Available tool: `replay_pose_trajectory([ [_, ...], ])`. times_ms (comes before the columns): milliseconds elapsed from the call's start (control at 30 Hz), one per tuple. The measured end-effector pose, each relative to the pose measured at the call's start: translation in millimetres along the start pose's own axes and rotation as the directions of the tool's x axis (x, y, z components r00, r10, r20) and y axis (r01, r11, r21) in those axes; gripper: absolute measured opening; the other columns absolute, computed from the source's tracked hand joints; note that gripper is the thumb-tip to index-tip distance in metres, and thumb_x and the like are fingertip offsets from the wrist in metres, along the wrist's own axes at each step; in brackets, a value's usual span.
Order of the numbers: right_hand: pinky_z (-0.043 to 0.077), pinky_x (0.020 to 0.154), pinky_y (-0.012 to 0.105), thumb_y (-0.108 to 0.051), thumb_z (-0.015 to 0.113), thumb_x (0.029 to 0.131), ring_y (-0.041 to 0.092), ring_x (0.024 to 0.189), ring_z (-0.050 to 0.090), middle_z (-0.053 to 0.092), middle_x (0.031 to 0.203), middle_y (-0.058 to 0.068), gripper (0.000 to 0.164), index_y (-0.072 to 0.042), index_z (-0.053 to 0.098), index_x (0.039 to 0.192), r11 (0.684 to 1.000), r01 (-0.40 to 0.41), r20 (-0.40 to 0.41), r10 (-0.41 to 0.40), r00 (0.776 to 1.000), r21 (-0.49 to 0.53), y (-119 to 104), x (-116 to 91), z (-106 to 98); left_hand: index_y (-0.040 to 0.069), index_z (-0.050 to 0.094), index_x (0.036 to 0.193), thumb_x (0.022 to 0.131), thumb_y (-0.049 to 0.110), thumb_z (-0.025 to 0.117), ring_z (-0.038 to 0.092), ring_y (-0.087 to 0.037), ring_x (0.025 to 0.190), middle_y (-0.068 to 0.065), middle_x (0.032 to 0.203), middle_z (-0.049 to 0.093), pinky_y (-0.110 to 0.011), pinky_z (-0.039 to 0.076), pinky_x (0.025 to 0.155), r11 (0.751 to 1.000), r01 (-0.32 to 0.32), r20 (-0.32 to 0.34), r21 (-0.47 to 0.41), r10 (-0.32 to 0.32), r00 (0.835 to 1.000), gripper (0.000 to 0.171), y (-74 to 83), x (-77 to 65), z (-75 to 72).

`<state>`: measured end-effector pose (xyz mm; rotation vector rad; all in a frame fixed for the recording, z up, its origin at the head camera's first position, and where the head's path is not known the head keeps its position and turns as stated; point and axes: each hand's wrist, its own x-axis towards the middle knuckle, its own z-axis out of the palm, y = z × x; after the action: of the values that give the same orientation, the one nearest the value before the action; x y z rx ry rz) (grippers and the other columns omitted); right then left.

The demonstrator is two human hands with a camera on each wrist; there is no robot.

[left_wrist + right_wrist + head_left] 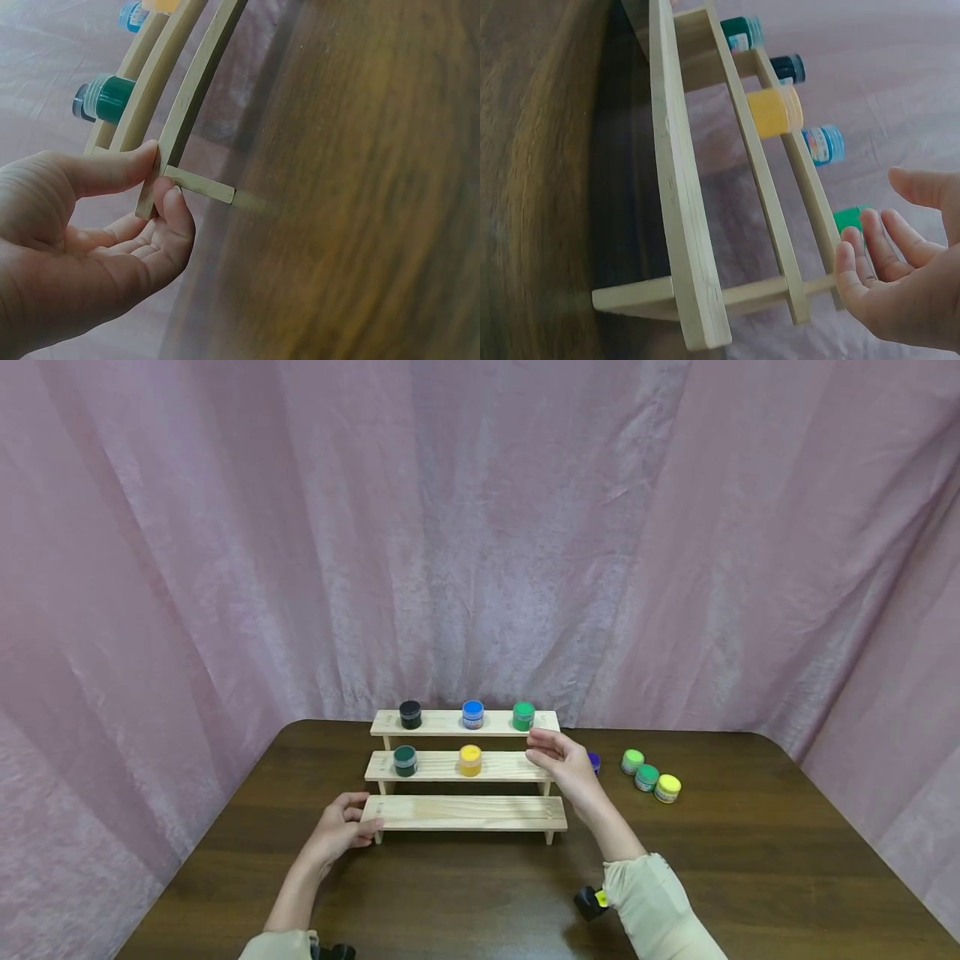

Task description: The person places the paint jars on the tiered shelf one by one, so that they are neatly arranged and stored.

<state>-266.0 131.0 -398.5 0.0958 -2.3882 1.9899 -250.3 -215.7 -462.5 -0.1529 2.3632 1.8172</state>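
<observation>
Head: wooden rack (pixel 463 814), three tiers, standing on brown table (pixel 450 902), pink curtain (pixel 480 543) behind. Left hand (pixel 337 831) grips left end of bottom tier. Right hand (pixel 566 768) at right end of rack, thumb and fingers apart, nothing held, well apart from left hand. Top tier, left to right: black jar (pixel 410 715), blue jar (pixel 472 715), green jar (pixel 523 717). Middle tier: dark green jar (pixel 405 761) left, yellow jar (pixel 470 760) center. On table right of rack: purple jar (pixel 594 762) partly hidden by right hand, then light green jar (pixel 633 762), teal jar (pixel 647 777), lemon jar (pixel 667 788) grouped close

Left wrist: thumb on top of bottom tier, fingers curled below by the leg (pixel 201 184), so end is pinched. Dark green jar upright on middle tier

Right wrist: fingers loosely bent, thumb clear of them. Fingertips (pixel 870 221) overlap green jar in view; can't tell if touching
</observation>
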Motion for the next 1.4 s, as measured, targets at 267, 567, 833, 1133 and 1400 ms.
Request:
replay_pose_trajectory([
  [267, 0.045, 0.103, 0.026, -0.012, 0.060, 0.096, 0.022, 0.123, 0.056, 0.054, 0.139, 0.021, 0.045, -0.001, 0.050, 0.138, 1.000, -0.009, -0.011, 0.009, 1.000, 0.008, 2.4, -2.2, -15.3, -0.011, 0.034, 0.139, 0.088, 0.001, 0.067, 0.059, -0.014, 0.069, -0.014, 0.092, 0.064, -0.026, 0.054, 0.063, 1.000, 0.001, -0.008, 0.009, -0.001, 1.000, 0.062, -2.7, -0.4, -2.8],
  [567, 0.038, 0.113, 0.043, -0.015, 0.059, 0.097, 0.028, 0.130, 0.051, 0.051, 0.142, 0.019, 0.048, -0.003, 0.046, 0.142, 0.999, -0.036, -0.049, 0.034, 0.998, -0.041, 7.4, -3.3, -42.4, -0.011, 0.034, 0.139, 0.088, 0.001, 0.067, 0.059, -0.014, 0.068, -0.015, 0.094, 0.064, -0.026, 0.054, 0.063, 1.000, 0.007, -0.014, 0.001, -0.007, 1.000, 0.062, -3.6, -0.9, -2.5],
  [833, 0.045, 0.102, 0.021, -0.020, 0.060, 0.097, -0.013, 0.098, 0.057, 0.059, 0.134, 0.006, 0.052, -0.003, 0.043, 0.143, 0.996, -0.077, -0.101, 0.073, 0.992, -0.039, 17.8, -6.9, -69.8, -0.010, 0.034, 0.139, 0.088, 0.002, 0.067, 0.059, -0.014, 0.070, -0.015, 0.093, 0.064, -0.026, 0.054, 0.063, 1.000, 0.016, -0.014, -0.007, -0.016, 1.000, 0.062, -4.1, -2.0, -0.6],
  [1133, 0.042, 0.086, 0.004, -0.021, 0.063, 0.096, -0.018, 0.093, 0.052, 0.063, 0.122, -0.009, 0.053, -0.002, 0.046, 0.141, 0.993, -0.106, -0.210, 0.091, 0.973, -0.060, 31.3, -12.9, -97.0, -0.011, 0.035, 0.138, 0.088, 0.000, 0.067, 0.058, -0.013, 0.069, -0.011, 0.088, 0.063, -0.025, 0.053, 0.062, 1.000, 0.007, -0.011, -0.013, -0.007, 1.000, 0.061, -3.2, -1.8, 2.0],
  [1400, 0.040, 0.083, 0.002, -0.026, 0.062, 0.096, -0.019, 0.091, 0.050, 0.057, 0.100, -0.032, 0.057, -0.003, 0.042, 0.144, 0.989, -0.140, -0.289, 0.121, 0.950, -0.049, 40.3, -21.3, -123.3, -0.012, 0.035, 0.137, 0.088, 0.000, 0.068, 0.057, -0.012, 0.066, -0.011, 0.089, 0.064, -0.024, 0.053, 0.062, 1.000, -0.018, 0.002, -0.015, 0.018, 1.000, 0.060, -2.6, -0.9, 1.4],
])
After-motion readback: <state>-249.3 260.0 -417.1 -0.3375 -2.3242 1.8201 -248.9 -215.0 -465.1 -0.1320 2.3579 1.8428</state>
